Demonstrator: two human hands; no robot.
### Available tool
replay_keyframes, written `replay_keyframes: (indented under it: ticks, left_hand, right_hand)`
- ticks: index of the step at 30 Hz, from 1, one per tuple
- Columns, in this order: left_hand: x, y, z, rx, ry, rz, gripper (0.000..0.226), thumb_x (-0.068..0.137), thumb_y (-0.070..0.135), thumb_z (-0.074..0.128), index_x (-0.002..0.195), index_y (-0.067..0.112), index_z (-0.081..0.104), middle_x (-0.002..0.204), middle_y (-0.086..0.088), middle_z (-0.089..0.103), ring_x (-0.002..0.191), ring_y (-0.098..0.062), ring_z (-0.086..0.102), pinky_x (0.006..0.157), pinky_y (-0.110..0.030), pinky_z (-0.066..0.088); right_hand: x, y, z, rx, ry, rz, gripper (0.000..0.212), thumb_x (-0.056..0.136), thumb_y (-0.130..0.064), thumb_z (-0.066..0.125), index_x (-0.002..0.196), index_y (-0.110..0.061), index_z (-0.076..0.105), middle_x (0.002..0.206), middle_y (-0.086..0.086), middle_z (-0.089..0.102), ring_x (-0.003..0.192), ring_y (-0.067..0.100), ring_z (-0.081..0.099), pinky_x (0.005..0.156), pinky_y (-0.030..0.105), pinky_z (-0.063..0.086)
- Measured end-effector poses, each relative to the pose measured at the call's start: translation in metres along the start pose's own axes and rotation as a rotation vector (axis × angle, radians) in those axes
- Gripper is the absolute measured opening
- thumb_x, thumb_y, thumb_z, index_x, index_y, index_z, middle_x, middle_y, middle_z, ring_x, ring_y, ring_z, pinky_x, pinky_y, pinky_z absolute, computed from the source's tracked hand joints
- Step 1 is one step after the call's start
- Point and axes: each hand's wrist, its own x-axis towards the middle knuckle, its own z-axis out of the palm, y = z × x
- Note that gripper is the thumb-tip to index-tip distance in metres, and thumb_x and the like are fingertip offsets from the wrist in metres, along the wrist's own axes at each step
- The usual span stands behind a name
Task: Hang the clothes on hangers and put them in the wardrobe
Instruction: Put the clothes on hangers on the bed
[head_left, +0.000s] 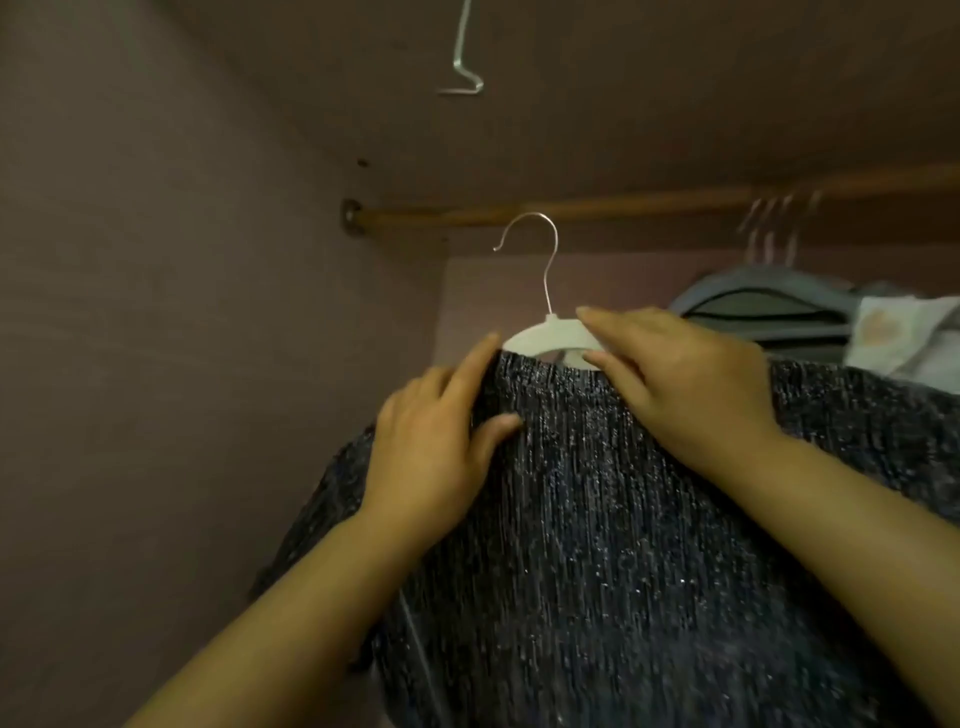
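Fingers (613, 325) of the right hand (691, 379) pinch the right shoulder of a white plastic hanger with a thin metal hook (550, 335), forefinger above and thumb below. The left hand (431, 447) grips the left collar edge of the dark, glittery ribbed knit garment (597, 519) draped over that hanger. The hook's top overlaps the brown wooden wardrobe rail (623, 203); contact cannot be told. Far right, grey clothes (769, 312) hang.

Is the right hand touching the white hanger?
Touching. In the head view the right hand pinches the white hanger between forefinger and thumb, with no gap showing.
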Motion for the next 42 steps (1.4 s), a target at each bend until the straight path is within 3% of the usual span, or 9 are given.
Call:
replay_keyframes:
  ticks: [5,10,12,15,21,28,31,35,42]
  left_hand:
    - [-0.083,-0.030,-0.047,0.125,-0.079,-0.069,0.072,0.088,0.045,0.054,0.135,0.046,0.000,0.124,-0.002,0.051,0.112,-0.021,0.045,0.086,-0.029,0.028]
    - [-0.148,-0.038,-0.111,0.299,-0.122,-0.122,0.075,0.085,0.040,0.062,0.140,0.039,0.012,0.116,-0.005,0.056,0.103,-0.025,0.050,0.080,-0.029,0.027]
    - [-0.169,-0.038,-0.140,0.372,-0.145,-0.168,0.073,0.084,0.040,0.064,0.144,0.033,0.023,0.114,-0.005,0.057,0.102,-0.025,0.051,0.081,-0.030,0.027]
    - [-0.196,-0.037,-0.189,0.469,-0.161,-0.216,0.071,0.081,0.035,0.069,0.143,0.025,0.036,0.111,-0.007,0.061,0.100,-0.028,0.055,0.082,-0.033,0.031]
    - [-0.236,-0.027,-0.293,0.670,-0.142,-0.289,0.070,0.077,0.032,0.074,0.138,0.018,0.044,0.105,-0.007,0.064,0.092,-0.029,0.060,0.077,-0.036,0.040]
    - [-0.280,-0.008,-0.403,0.983,-0.103,-0.327,0.069,0.073,0.032,0.078,0.134,0.016,0.049,0.100,-0.007,0.065,0.087,-0.028,0.063,0.077,-0.037,0.042]
    - [-0.297,0.005,-0.446,1.113,-0.080,-0.352,0.063,0.077,0.038,0.066,0.134,0.019,0.049,0.102,-0.006,0.065,0.089,-0.027,0.062,0.080,-0.035,0.041]
    - [-0.320,0.031,-0.492,1.265,-0.048,-0.424,0.059,0.082,0.042,0.049,0.138,0.027,0.035,0.108,-0.005,0.063,0.096,-0.021,0.050,0.086,-0.031,0.035]
    - [-0.367,0.096,-0.556,1.549,0.017,-0.573,0.056,0.084,0.040,0.047,0.136,0.023,0.034,0.107,-0.009,0.064,0.098,-0.021,0.045,0.085,-0.032,0.032]
  right_hand:
    - [-0.028,-0.066,0.023,0.173,-0.002,-0.063,0.032,0.085,-0.027,0.059,0.114,-0.018,0.069,0.082,0.003,0.072,0.055,0.022,0.063,0.044,0.018,0.035]
    - [-0.053,-0.141,0.024,0.394,-0.005,-0.050,0.032,0.084,-0.026,0.062,0.114,-0.015,0.069,0.077,0.003,0.071,0.046,0.018,0.056,0.044,0.008,0.023]
    - [-0.059,-0.172,0.021,0.498,-0.010,-0.043,0.034,0.089,-0.032,0.055,0.117,-0.016,0.067,0.078,0.003,0.069,0.048,0.019,0.056,0.040,0.011,0.031]
    - [-0.058,-0.219,0.014,0.641,-0.003,-0.041,0.039,0.091,-0.036,0.047,0.120,-0.017,0.064,0.081,0.004,0.069,0.051,0.021,0.058,0.039,0.026,0.045]
    - [-0.034,-0.312,-0.015,0.783,0.175,-0.098,0.034,0.089,-0.031,0.055,0.117,-0.014,0.066,0.078,0.005,0.069,0.046,0.020,0.055,0.041,0.024,0.045]
    - [-0.013,-0.419,-0.060,1.064,0.238,-0.105,0.036,0.088,-0.030,0.054,0.116,-0.013,0.066,0.077,0.005,0.069,0.045,0.018,0.055,0.040,0.024,0.046]
    - [-0.006,-0.461,-0.080,1.171,0.295,-0.107,0.035,0.087,-0.031,0.055,0.116,-0.014,0.067,0.079,0.005,0.069,0.048,0.019,0.057,0.041,0.025,0.048]
    - [0.003,-0.508,-0.115,1.333,0.364,-0.120,0.035,0.086,-0.032,0.057,0.114,-0.015,0.068,0.081,0.003,0.070,0.049,0.017,0.057,0.046,0.020,0.044]
    - [0.011,-0.580,-0.190,1.634,0.451,-0.238,0.034,0.085,-0.033,0.057,0.113,-0.018,0.069,0.076,0.002,0.069,0.045,0.017,0.055,0.039,0.022,0.042]
